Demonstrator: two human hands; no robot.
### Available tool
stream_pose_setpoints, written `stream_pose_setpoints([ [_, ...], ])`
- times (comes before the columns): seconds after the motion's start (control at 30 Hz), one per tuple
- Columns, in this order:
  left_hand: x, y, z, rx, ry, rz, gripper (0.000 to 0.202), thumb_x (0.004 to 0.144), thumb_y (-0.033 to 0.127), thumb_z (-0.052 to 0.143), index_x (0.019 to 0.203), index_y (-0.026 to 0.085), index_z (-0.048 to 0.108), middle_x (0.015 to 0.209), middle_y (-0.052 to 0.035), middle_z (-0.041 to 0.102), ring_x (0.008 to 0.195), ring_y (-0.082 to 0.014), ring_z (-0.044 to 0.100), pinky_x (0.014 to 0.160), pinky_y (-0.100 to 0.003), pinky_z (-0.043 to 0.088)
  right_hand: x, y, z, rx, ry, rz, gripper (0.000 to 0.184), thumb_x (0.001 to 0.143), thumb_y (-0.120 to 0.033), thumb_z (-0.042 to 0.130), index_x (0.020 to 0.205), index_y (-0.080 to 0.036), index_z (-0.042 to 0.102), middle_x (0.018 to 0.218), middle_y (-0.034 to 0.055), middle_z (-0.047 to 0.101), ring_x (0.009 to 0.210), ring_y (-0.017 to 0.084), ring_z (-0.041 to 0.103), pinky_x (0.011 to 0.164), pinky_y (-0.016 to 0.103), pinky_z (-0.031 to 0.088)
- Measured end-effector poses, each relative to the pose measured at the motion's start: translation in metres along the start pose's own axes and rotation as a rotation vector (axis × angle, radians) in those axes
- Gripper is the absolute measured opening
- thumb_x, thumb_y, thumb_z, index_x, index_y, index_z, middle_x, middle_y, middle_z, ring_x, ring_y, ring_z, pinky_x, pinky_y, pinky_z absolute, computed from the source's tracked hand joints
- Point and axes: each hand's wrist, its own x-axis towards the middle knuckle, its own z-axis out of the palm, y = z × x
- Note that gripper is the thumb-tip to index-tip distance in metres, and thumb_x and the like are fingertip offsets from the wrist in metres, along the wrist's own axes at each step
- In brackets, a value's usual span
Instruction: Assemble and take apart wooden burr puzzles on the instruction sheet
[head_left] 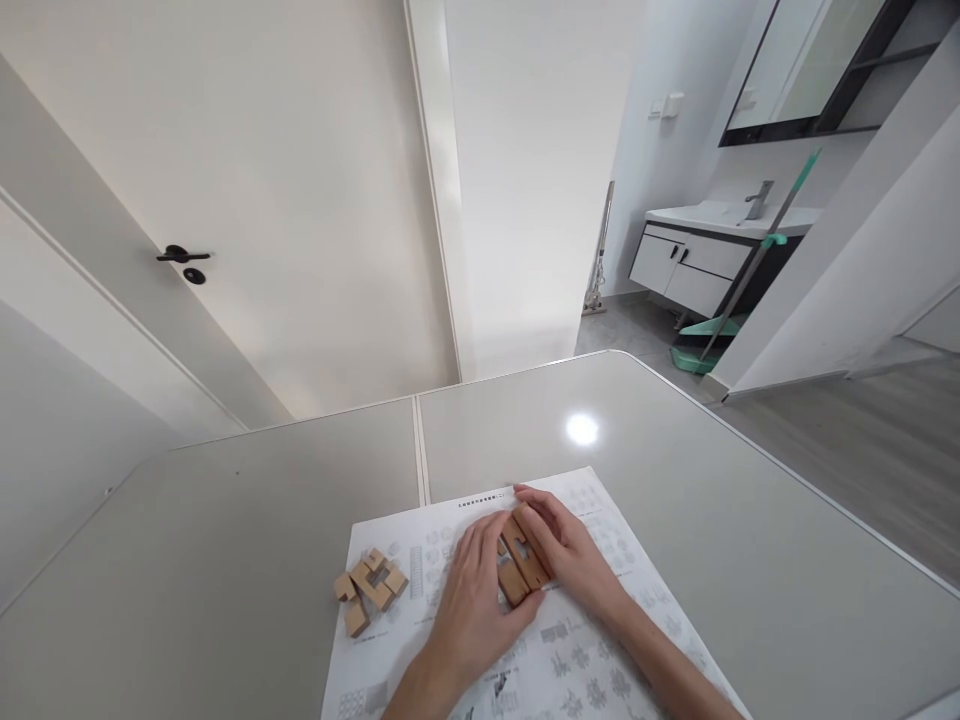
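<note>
Both hands are wrapped around a group of brown wooden puzzle pieces [529, 552] with notches cut in them. My left hand [474, 580] grips their left side, its thumb at the near end. On the right side, my right hand [566, 545] closes over them with its fingers at the far end. Parts of the pieces are hidden by my fingers. Under the hands lies a white printed sheet [420, 670] covered in small diagrams. Several lighter notched wooden pieces [371, 582] rest in a loose cluster at the sheet's left edge, apart from my hands.
A pale grey table [300, 490] with a seam and a raised rim carries everything. Beyond it stand a white door [300, 180] with a black handle [180, 256], a wash basin cabinet [694, 265] and a green dustpan [694, 360].
</note>
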Motion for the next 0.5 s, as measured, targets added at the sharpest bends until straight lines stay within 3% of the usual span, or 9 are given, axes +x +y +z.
stream_pose_setpoints([
  [0.2, 0.0, -0.003, 0.002, -0.015, 0.002, -0.011, 0.086, 0.079, 0.03, 0.081, 0.152, 0.034, 0.037, 0.152, -0.0099, 0.051, 0.142, -0.0374, 0.047, 0.114, -0.06, 0.045, -0.008, -0.014, 0.004, -0.047, -0.001, 0.049, 0.053, 0.104, -0.066, 0.034, 0.135, -0.032, 0.061, 0.148, 0.0035, 0.06, 0.14, 0.027, 0.052, 0.118, 0.045, 0.043],
  [0.5, 0.001, -0.002, 0.003, -0.02, 0.004, -0.007, 0.082, 0.083, 0.028, 0.078, 0.153, 0.035, 0.034, 0.152, -0.0093, 0.051, 0.142, -0.0353, 0.048, 0.114, -0.058, 0.045, -0.01, -0.013, 0.004, -0.03, -0.083, 0.021, 0.055, 0.105, -0.066, 0.031, 0.142, -0.033, 0.056, 0.153, 0.0034, 0.055, 0.146, 0.026, 0.045, 0.123, 0.046, 0.036],
])
